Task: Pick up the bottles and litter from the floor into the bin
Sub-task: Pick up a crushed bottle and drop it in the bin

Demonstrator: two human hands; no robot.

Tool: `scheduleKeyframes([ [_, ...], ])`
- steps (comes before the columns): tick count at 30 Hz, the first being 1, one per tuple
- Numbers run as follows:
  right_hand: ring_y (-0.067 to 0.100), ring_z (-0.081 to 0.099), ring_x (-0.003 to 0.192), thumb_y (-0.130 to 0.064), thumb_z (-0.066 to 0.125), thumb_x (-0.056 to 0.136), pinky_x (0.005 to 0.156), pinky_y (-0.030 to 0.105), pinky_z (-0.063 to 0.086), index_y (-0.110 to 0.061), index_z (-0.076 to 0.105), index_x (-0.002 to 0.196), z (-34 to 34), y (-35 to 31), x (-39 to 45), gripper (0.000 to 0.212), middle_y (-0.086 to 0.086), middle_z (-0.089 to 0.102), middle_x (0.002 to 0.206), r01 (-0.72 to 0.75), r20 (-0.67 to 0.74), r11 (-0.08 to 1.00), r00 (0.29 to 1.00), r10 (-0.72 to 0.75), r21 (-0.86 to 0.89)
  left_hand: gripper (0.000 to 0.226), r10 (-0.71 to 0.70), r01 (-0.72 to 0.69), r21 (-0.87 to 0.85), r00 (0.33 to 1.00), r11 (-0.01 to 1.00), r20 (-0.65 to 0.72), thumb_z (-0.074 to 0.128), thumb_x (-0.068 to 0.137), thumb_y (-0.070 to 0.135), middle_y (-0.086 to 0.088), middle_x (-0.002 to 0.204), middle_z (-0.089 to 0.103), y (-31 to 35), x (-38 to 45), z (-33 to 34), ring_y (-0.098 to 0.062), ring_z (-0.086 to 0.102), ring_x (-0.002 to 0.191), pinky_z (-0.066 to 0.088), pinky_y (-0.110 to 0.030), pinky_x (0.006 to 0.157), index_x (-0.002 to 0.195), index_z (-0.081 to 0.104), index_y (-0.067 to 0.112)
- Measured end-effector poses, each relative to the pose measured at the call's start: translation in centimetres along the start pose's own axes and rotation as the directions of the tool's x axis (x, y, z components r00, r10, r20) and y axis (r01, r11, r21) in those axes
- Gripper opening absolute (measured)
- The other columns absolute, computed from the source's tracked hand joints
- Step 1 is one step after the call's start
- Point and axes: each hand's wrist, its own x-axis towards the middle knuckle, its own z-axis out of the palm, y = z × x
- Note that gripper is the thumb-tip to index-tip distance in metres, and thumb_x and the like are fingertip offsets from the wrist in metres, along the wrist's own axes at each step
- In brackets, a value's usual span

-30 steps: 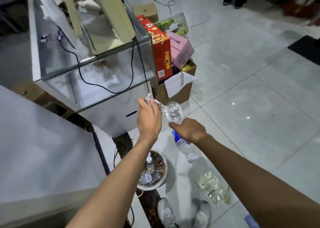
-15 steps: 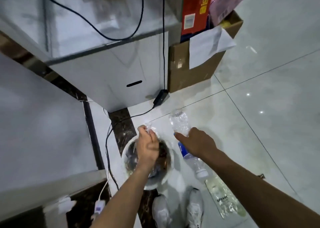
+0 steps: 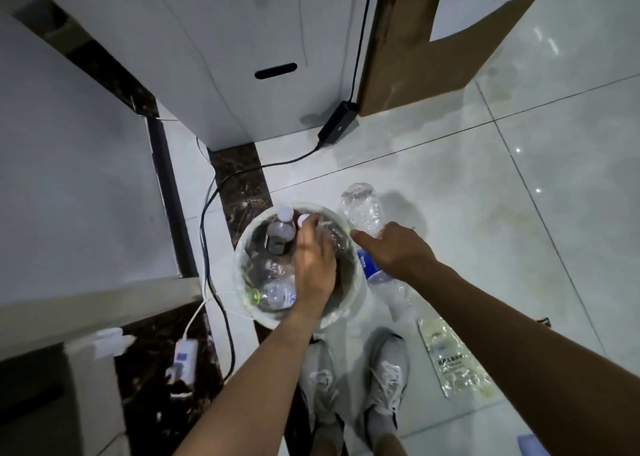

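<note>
Head view: crumpled plastic wrap (image 3: 330, 235) is being gripped by left hand (image 3: 313, 265) inside bin (image 3: 349, 312); two bottles, one crushed clear bottle (image 3: 362, 209), are being clutched by right hand (image 3: 398, 247).

Glossy pale tile floor (image 3: 519, 213), dark marble strip (image 3: 239, 185) running through it. White cabinet (image 3: 221, 57) up top, cardboard box (image 3: 415, 57) beside, black cable (image 3: 360, 40) dangling between.
</note>
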Motion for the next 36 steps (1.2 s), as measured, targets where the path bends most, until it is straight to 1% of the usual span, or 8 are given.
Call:
scheduleKeyframes([
  [5,0.021,0.059,0.078,-0.068,0.046,0.085,0.070,0.032,0.044,-0.010,0.056,0.094,0.6,-0.1,-1.1,0.060,0.005,0.059,0.084,-0.026,0.030,0.999,0.999,0.025,0.020,0.050,0.116,-0.117,0.136,0.993,0.984,0.014,0.062,0.093,0.037,0.000,0.131,0.057,0.9,0.2,-1.4,-0.017,0.054,0.121,0.047,-0.042,0.101,0.140,0.051,0.024],
  [9,0.023,0.058,0.087,-0.065,0.049,0.086,0.074,0.032,0.042,-0.010,0.055,0.100,0.1,-0.8,-2.3,0.057,0.006,0.062,0.096,-0.056,0.042,0.997,0.998,0.054,0.051,0.070,0.009,-0.115,0.386,0.964,0.915,0.267,0.065,0.085,0.050,0.000,0.150,0.044,2.3,1.0,-3.3,-0.023,0.036,0.139,0.028,-0.051,0.113,0.149,0.039,0.037],
  [12,0.024,0.060,0.093,-0.063,0.050,0.085,0.077,0.032,0.045,-0.009,0.057,0.108,-0.3,-1.1,-3.2,0.059,0.006,0.061,0.101,-0.082,0.073,0.996,0.994,0.079,0.042,0.079,-0.118,-0.112,0.461,0.889,0.880,0.442,0.067,0.082,0.026,0.002,0.152,0.040,3.6,1.1,-4.3,-0.020,0.028,0.142,0.018,-0.048,0.114,0.152,0.031,0.033],
  [15,0.024,0.062,0.091,-0.064,0.052,0.081,0.079,0.034,0.048,-0.011,0.058,0.106,-0.8,-1.2,-3.9,0.059,0.007,0.065,0.102,-0.099,0.107,0.995,0.990,0.095,0.025,0.083,-0.137,-0.034,0.472,0.937,0.881,0.323,0.055,0.077,-0.002,0.000,0.140,0.055,5.1,1.6,-5.4,-0.024,0.048,0.127,0.034,-0.044,0.109,0.150,0.037,0.033],
  [19,0.021,0.063,0.082,-0.067,0.053,0.076,0.070,0.031,0.045,-0.013,0.061,0.100,-0.8,-1.3,-4.5,0.060,0.006,0.066,0.093,-0.133,0.182,0.990,0.976,0.122,0.046,0.071,-0.210,0.162,0.325,0.971,0.932,0.116,0.049,0.081,0.001,-0.008,0.119,0.069,7.4,3.2,-6.8,-0.028,0.064,0.100,0.052,-0.039,0.094,0.143,0.048,0.035],
  [24,0.024,0.062,0.091,-0.056,0.054,0.084,0.073,0.029,0.042,-0.011,0.062,0.102,-0.1,-1.9,-4.4,0.049,0.009,0.065,0.099,-0.102,0.252,0.995,0.962,0.103,-0.017,0.067,-0.087,0.042,0.311,0.987,0.949,0.134,0.051,0.081,0.000,-0.009,0.137,0.059,9.0,5.1,-7.6,-0.028,0.058,0.120,0.047,-0.040,0.104,0.141,0.054,0.029],
  [30,0.030,0.056,0.116,-0.050,0.051,0.090,0.090,0.033,0.042,-0.009,0.050,0.130,2.9,-2.3,-3.3,0.057,0.016,0.058,0.129,-0.117,0.239,0.988,0.967,0.089,0.103,0.064,-0.120,0.063,0.363,0.984,0.930,0.136,0.050,0.087,0.002,-0.004,0.142,0.055,9.0,5.4,-7.5,-0.024,0.051,0.129,0.039,-0.037,0.112,0.143,0.050,0.031],
  [36,0.036,0.057,0.114,-0.039,0.046,0.095,0.087,0.033,0.044,-0.011,0.056,0.121,4.0,-3.0,-2.9,0.039,0.019,0.061,0.121,-0.012,0.150,0.994,0.989,-0.004,0.106,0.058,-0.114,0.027,0.372,0.970,0.928,0.213,0.049,0.090,0.016,-0.004,0.143,0.055,8.2,5.0,-7.6,-0.032,0.062,0.111,0.053,-0.044,0.095,0.142,0.047,0.041],
])
